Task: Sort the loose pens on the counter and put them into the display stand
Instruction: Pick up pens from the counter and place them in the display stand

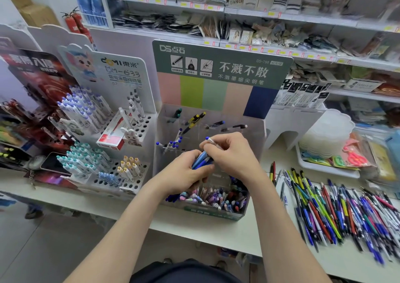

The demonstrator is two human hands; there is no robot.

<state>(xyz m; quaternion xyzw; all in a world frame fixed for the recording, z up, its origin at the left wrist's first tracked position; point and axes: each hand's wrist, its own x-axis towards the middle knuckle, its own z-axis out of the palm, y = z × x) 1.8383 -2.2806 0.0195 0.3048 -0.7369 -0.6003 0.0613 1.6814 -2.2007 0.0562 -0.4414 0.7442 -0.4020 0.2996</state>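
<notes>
Head view: slim multicoloured pens (337, 209)

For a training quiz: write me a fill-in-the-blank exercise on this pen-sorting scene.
The bundle of pens in the left hand is ____.
The right hand pinches a single pen with a ____ barrel.
The loose pens lie on the counter to the ____ of the display stand.
Missing words: blue; white; right.

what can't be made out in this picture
Head view: how many blue pens the left hand holds; both hands' fingers cover the bundle.
Head view: lower end of the white pen, hidden inside the right hand.
Head view: loose pens on the counter, blurred, running off the right edge.
Head view: the display stand, middle compartments behind both hands.
</notes>
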